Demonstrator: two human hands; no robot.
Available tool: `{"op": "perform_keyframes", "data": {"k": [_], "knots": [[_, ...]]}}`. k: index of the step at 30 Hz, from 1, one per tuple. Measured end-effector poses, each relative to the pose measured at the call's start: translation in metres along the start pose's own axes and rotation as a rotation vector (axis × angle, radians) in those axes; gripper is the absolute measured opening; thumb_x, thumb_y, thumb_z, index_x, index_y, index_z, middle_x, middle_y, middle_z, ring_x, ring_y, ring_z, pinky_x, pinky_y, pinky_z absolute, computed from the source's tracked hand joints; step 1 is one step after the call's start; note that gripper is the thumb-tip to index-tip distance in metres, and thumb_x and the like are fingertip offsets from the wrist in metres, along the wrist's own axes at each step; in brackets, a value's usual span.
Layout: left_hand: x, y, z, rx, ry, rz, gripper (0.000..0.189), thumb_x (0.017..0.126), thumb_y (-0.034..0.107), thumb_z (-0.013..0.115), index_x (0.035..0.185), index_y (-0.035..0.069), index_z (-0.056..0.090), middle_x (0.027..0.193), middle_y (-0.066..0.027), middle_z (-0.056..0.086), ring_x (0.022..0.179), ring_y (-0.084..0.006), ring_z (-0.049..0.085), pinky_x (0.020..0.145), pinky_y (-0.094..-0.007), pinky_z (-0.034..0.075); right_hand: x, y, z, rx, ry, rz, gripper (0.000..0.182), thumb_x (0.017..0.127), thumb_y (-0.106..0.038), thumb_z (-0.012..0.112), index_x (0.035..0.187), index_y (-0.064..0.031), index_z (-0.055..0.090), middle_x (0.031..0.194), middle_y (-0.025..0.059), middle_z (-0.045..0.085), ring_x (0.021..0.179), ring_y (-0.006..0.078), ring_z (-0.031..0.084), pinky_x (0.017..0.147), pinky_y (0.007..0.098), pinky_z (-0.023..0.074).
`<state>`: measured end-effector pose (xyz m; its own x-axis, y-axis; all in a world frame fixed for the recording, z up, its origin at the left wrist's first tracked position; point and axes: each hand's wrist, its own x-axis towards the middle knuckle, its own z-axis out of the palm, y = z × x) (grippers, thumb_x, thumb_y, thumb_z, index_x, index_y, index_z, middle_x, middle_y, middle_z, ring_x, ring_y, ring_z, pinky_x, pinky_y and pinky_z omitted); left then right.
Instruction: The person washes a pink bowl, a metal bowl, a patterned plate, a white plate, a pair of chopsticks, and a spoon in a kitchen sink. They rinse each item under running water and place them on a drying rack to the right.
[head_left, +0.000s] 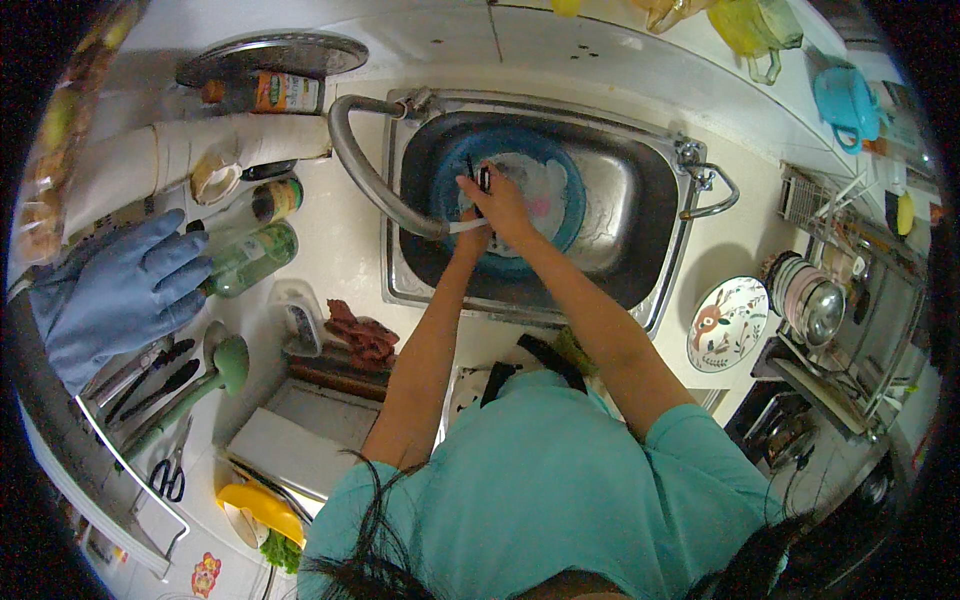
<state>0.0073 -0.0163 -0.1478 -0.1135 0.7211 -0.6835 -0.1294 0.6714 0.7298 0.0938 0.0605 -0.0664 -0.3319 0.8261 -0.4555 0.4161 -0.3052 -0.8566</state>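
Note:
My right hand is closed around a dark object, perhaps a utensil handle. Just below it my left hand is close to the same object, partly covered by the faucet tip and the right hand, so its grip is unclear. Both hands are above a blue basin set in the left part of a stainless steel sink. Whitish, sudsy water and a small pink patch show inside the basin. A curved grey faucet arches in from the left, its pale tip beside my hands.
Blue rubber gloves, glass bottles, a green ladle and scissors hang or stand at left. A reddish cloth lies near the sink. On the right are a patterned plate, stacked bowls and a second tap.

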Motion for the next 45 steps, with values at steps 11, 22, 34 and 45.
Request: {"op": "perform_keyframes", "data": {"k": [11,22,34,45], "knots": [[-0.028,0.006,-0.015,-0.131,-0.071,-0.049,0.027,0.08,0.02,0.047,0.102,0.005,0.046,0.093,-0.0071,0.05,0.082,-0.0185,0.048,0.073,-0.0308,0.039,-0.032,0.006,0.03,0.25,0.26,-0.246,0.02,0.079,-0.017,0.049,0.091,-0.0014,0.052,0.079,0.0121,0.06,0.072,0.0229,0.059,0.065,0.0314,0.0454],[-0.034,0.014,-0.022,-0.264,-0.17,0.056,0.033,0.08,0.022,0.045,0.108,0.005,0.045,0.105,-0.008,0.049,0.096,-0.02,0.047,0.081,-0.0315,0.038,-0.042,0.017,0.017,0.175,0.123,-0.231,0.028,0.072,-0.005,0.052,0.1,-0.0061,0.053,0.094,0.0106,0.058,0.088,0.0206,0.055,0.076,0.0297,0.042],[0.003,0.038,0.024,-0.451,-0.087,0.379,0.053,0.088,0.041,0.024,0.13,0.01,0.019,0.134,-0.0059,0.022,0.123,-0.0207,0.02,0.099,-0.0337,0.016,-0.033,-0.012,0.024,0.454,0.109,-0.268,0.05,0.086,-0.035,0.033,0.129,-0.0104,0.023,0.134,0.0084,0.021,0.124,0.0205,0.017,0.1,0.0292,0.0123],[-0.079,0.106,0.049,-0.687,-0.049,0.156,0.047,0.087,0.024,0.033,0.129,0.006,0.021,0.133,-0.0079,0.023,0.12,-0.022,0.026,0.098,-0.0327,0.021,-0.024,0.012,0.021,0.52,0.133,-0.266,0.055,0.087,-0.042,0.026,0.13,-0.0085,0.019,0.135,0.0061,0.018,0.125,0.0194,0.013,0.101,0.0288,0.0079]]}}
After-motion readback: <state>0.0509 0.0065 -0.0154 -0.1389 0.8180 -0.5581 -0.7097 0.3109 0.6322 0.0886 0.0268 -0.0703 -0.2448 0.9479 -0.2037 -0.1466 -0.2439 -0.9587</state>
